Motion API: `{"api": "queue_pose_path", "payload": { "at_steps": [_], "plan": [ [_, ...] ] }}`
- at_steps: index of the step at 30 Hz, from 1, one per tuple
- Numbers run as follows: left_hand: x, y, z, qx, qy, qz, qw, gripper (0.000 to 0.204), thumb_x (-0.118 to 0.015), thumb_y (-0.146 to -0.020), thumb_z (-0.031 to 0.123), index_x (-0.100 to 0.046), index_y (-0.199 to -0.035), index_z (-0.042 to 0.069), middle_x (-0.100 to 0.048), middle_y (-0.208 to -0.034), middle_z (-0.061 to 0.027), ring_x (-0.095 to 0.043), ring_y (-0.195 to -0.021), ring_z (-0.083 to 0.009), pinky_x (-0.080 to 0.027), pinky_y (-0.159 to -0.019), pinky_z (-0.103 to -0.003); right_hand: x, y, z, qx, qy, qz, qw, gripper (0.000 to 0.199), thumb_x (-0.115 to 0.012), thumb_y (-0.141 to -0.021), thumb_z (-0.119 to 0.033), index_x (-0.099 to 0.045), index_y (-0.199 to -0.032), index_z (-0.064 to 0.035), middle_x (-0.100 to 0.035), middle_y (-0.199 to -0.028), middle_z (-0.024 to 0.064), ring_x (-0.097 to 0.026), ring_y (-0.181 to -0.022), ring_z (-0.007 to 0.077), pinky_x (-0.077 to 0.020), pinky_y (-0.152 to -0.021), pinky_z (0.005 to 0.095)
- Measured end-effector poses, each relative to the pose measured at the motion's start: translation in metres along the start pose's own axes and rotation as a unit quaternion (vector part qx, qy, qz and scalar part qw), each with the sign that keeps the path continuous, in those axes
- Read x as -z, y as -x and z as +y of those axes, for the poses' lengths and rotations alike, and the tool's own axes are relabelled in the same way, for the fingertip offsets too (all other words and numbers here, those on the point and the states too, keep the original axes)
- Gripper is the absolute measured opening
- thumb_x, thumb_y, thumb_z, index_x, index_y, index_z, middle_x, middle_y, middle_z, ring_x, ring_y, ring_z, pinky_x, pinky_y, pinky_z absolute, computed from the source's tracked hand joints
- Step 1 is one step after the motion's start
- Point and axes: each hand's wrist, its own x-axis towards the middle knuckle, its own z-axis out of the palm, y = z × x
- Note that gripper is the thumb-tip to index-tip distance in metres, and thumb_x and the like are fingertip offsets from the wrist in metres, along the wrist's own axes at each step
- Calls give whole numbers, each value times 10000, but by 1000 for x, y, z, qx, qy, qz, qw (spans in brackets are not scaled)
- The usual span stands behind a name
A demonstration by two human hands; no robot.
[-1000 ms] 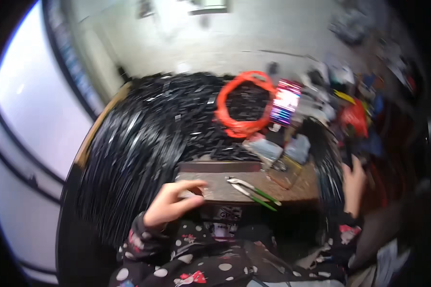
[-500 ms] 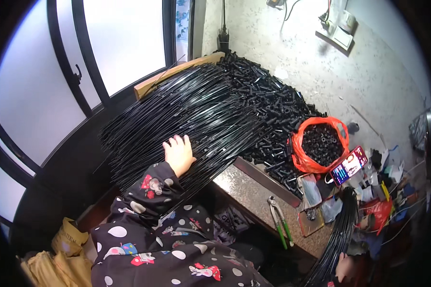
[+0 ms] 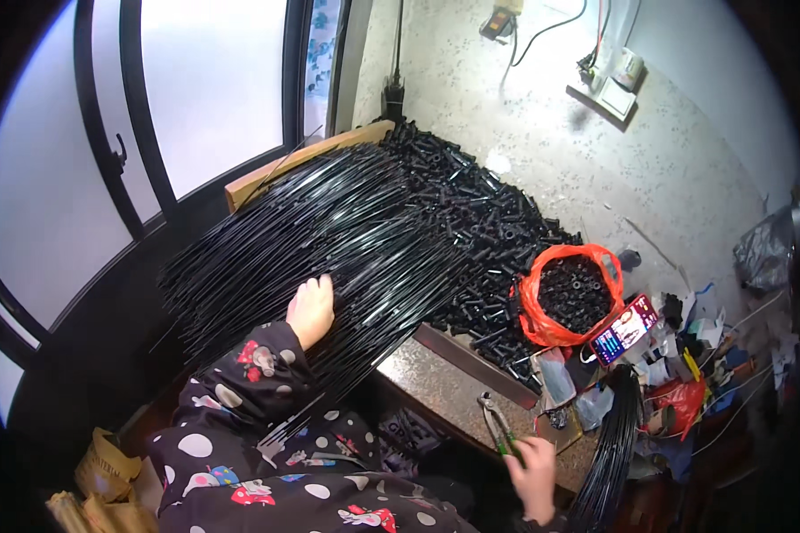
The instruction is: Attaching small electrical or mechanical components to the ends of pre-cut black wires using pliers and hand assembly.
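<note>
My left hand (image 3: 311,311) is curled into the heap of long thin black rods (image 3: 267,258), its fingers drawn together around some of them. How many it holds is hidden. A few rods stick out past my left sleeve with their ends over my lap. My right hand (image 3: 533,471) is over the handles of the green-handled pliers (image 3: 495,419), which lie on the speckled tabletop (image 3: 418,373). Its thumb and forefinger are apart, and the hand covers most of the handles. Whether it touches them is hard to tell.
Short black tubes (image 3: 471,204) are heaped at the back, beside a red plastic bag (image 3: 529,311) of small black rings. A lit phone (image 3: 627,330) leans by it. Another rod bundle (image 3: 609,444) hangs at the right edge. A wooden board (image 3: 302,160) backs the heap.
My right hand has come from the rod bundle at the lower right, leftward to the pliers. My left hand's spread fingers have curled in on the rods. The whole view has shifted slightly.
</note>
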Motion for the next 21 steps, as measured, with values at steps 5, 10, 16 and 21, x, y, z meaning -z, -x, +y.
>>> {"api": "queue_pose_path", "payload": {
  "at_steps": [5,10,16,21],
  "plan": [
    [9,0,-10,-28,-77,-5,997,138,-527,-726,54,-477,-850,23,-514,-857,-139,-543,-808,-288,-494,-641,-349,-53,-26,-5,77,47,-44,995,356,-672,-686,-128,-597,-1030,-80,-520,-1126,104,-448,-1090,326,-375,-901,416],
    [35,-14,-17,31,73,3,997,183,-529,-776,90,-452,-923,13,-542,-876,-153,-557,-848,-317,-476,-660,-434,-49,-17,22,74,14,-28,997,268,-602,-752,-111,-623,-1017,-146,-561,-1112,35,-473,-1063,283,-386,-827,388],
    [5,-8,-42,-26,12,29,999,164,-579,-724,76,-499,-849,5,-494,-889,-157,-540,-779,-337,-464,-664,-414,-41,-2,38,25,5,14,1000,236,-597,-755,-98,-643,-982,-143,-573,-1107,36,-482,-1048,271,-375,-836,384],
    [71,-35,-11,93,24,-7,995,306,-522,-843,326,-488,-814,24,-605,-744,-196,-597,-691,-374,-472,-591,-464,-38,7,43,-8,-15,27,999,225,-598,-750,-96,-654,-963,-140,-583,-1097,35,-481,-1053,269,-374,-835,382]
  ]
}}
